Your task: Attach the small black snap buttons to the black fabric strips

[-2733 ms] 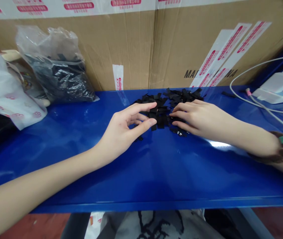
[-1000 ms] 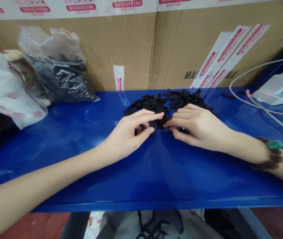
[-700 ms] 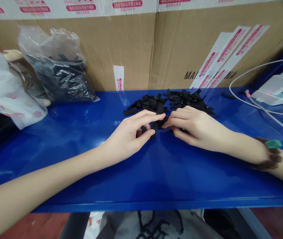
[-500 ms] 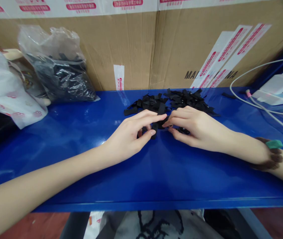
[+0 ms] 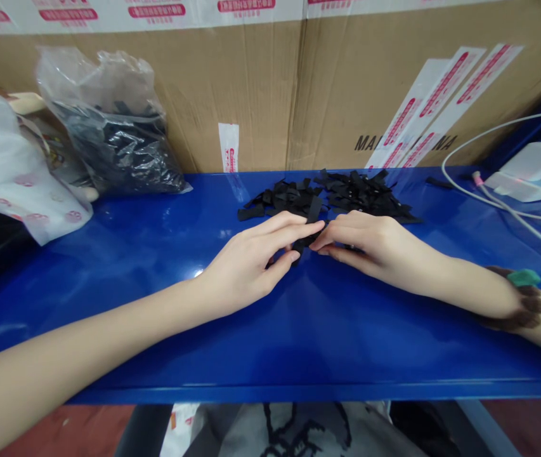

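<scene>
My left hand (image 5: 263, 257) is closed on a short black fabric strip (image 5: 315, 208), which sticks out above and below the fingers. Close on its right, my right hand (image 5: 368, 244) has its thumb and fingertips drawn together at the strip's right side; what they pinch, if anything, is hidden. Just behind the hands lie two heaps of black strips, a left heap (image 5: 284, 195) and a right heap (image 5: 363, 192). Small shiny bits show among the right heap. A brown fuzzy band with a green piece (image 5: 520, 295) circles my right wrist.
A blue tabletop (image 5: 194, 355) runs up to a large cardboard box (image 5: 260, 82). At the left stand a clear bag of black pieces (image 5: 127, 146) and a white printed bag (image 5: 18, 171). A white cable (image 5: 446, 171) and a white plastic device (image 5: 536, 165) are at the right.
The left fingers have come closer together around the strip, whose upper end now leans more to the right. The right fingertips have drawn together and moved slightly left.
</scene>
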### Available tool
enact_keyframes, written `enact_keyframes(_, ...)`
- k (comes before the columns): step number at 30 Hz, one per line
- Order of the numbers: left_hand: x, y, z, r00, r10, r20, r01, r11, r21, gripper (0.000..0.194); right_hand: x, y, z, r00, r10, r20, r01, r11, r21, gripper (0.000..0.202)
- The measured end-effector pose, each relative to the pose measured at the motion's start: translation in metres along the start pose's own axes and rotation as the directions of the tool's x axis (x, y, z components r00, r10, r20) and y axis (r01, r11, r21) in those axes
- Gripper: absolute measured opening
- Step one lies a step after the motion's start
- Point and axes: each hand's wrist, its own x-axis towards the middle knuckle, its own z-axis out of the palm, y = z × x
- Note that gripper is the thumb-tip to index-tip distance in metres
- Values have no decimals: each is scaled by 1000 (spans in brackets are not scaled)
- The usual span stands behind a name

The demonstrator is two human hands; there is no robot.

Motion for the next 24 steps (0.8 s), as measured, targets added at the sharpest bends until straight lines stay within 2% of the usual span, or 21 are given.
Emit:
enact_keyframes(9,1,2,-1,1000,-14,14,14,1000,1,46,-3,2,0,999,-39,37,38,999,26,27)
enact_keyframes(19,1,2,-2,1000,-10,20,10,1000,-3,48,1,-3,0,998,54,-26,-52,996,77,11)
enact_keyframes(24,1,1,0,1000,-18,8,18,1000,-6,47,3,-11,-1,988,150,-32,-138,960,243,9)
